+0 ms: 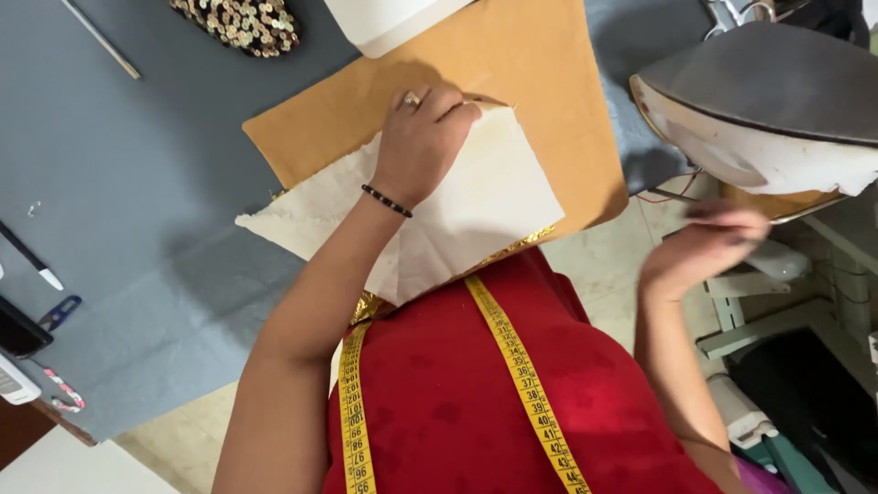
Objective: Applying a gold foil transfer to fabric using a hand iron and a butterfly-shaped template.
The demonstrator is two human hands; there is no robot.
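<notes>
1. Head view: the left hand (422,137) lies flat, fingers spread, gripping nothing, pressing the white cloth (476,215) onto the tan pad (549,101) on the grey desk (137,183), likely to keep it from shifting.
2. The right hand (709,247) is blurred under the iron (768,110); I cannot tell its grip.

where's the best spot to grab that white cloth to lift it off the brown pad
Probably the jagged free corner of the white cloth, approached from the left over the grey table. It pokes past the brown pad with nothing on it, while the left hand presses the far end flat.
</notes>
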